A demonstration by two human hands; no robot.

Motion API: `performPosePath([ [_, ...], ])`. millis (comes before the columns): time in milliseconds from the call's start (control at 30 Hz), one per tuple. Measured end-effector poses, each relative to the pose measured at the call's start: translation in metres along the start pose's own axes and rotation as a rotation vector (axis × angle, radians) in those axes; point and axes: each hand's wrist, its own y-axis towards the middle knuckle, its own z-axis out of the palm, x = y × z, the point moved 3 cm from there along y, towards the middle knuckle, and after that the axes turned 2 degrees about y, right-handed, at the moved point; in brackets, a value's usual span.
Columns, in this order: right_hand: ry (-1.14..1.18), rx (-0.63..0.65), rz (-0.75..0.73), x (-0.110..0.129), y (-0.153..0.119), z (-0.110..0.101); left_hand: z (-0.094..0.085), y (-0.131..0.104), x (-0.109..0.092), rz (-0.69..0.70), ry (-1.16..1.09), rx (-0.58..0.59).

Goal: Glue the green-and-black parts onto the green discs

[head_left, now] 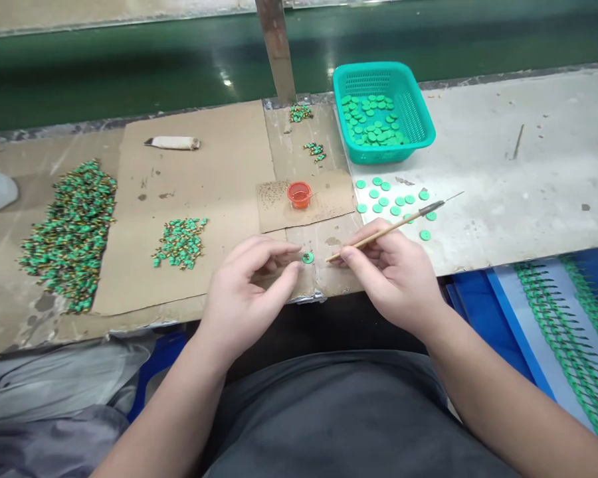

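Note:
My right hand (pixel 396 275) pinches a thin wooden stick (pixel 386 232) with a dark band and a fine needle-like tip at its upper right end. The stick's blunt lower end points down at the table, just right of a green button-like disc (pixel 307 257) with a small dark piece on it. My left hand (pixel 252 285) is beside this disc, thumb and forefinger apart, their tips close to its left edge; whether they touch it I cannot tell. Behind the disc stands a small orange-red cup (pixel 299 195) on a cardboard piece (pixel 329 202).
A teal basket (pixel 379 156) holds many green discs; several loose discs (pixel 395 210) lie before it. On the left are a big heap (pixel 74 232) and a smaller pile (pixel 181 242) of green-and-gold pieces. A cloth-wrapped blade (pixel 172 143) lies on cardboard. A metal post (pixel 278 53) rises behind.

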Motion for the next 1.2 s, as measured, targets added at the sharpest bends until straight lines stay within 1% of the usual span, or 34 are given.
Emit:
performPosePath([
  [67, 0.020, 0.010, 0.012, -0.004, -0.004, 0.002, 0.000, 0.002, -0.002, 0.027, -0.014, -0.012],
  [133, 0.042, 0.011, 0.028, -0.008, -0.008, 0.002, 0.002, 0.006, -0.001, 0.041, -0.021, 0.010],
  [233, 0.065, 0.004, 0.053, -0.011, -0.014, 0.001, 0.003, 0.012, 0.000, 0.010, -0.031, 0.034],
  [300, 0.067, -0.002, 0.061, -0.011, -0.015, 0.000, 0.001, 0.017, -0.002, -0.054, -0.046, 0.032],
  [333, 0.068, -0.002, 0.062, -0.011, -0.016, 0.000, -0.001, 0.019, -0.003, -0.108, -0.077, 0.041],
  [433, 0.066, 0.005, 0.060, -0.011, -0.015, 0.000, -0.007, 0.025, -0.011, -0.311, -0.258, 0.133],
  [500, 0.065, 0.005, 0.060, -0.012, -0.015, 0.000, -0.012, 0.029, -0.021, -0.371, -0.339, 0.191],
  [667, 0.069, 0.010, 0.063, -0.015, -0.016, 0.001, -0.028, 0.039, -0.047, -0.281, -0.358, 0.201],
  [867, 0.036, 0.015, 0.019, -0.013, -0.014, 0.001, -0.037, 0.039, -0.067, -0.273, -0.410, 0.237],
  [1033, 0.031, 0.017, 0.011, -0.012, -0.014, 0.001, -0.040, 0.039, -0.076, -0.278, -0.419, 0.236],
  [1200, 0.033, 0.029, 0.023, -0.014, -0.016, 0.002, -0.041, 0.040, -0.077, -0.287, -0.427, 0.231],
])
